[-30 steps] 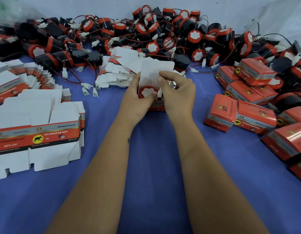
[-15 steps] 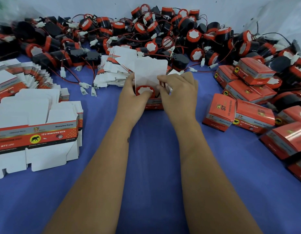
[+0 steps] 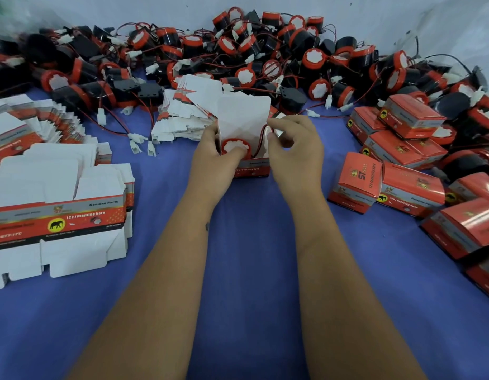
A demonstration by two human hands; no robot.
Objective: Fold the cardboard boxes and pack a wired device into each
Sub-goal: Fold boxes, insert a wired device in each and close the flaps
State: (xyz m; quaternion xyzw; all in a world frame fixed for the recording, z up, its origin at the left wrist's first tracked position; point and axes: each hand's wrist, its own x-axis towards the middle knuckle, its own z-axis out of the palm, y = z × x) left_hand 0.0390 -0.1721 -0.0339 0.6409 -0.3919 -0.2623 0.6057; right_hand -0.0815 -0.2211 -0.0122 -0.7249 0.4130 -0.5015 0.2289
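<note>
From where I sit the horn (image 3: 236,147) sits in the open box (image 3: 251,167) at 12 o'clock, left hand (image 3: 215,157) gripping it, right hand (image 3: 295,149) pinching the red wire (image 3: 261,138), which I bet snags under the lid.

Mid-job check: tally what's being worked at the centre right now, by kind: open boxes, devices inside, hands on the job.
Open box: 1
Wired device inside it: 1
Hands at work: 2 (left hand, right hand)
Total: 4
</note>
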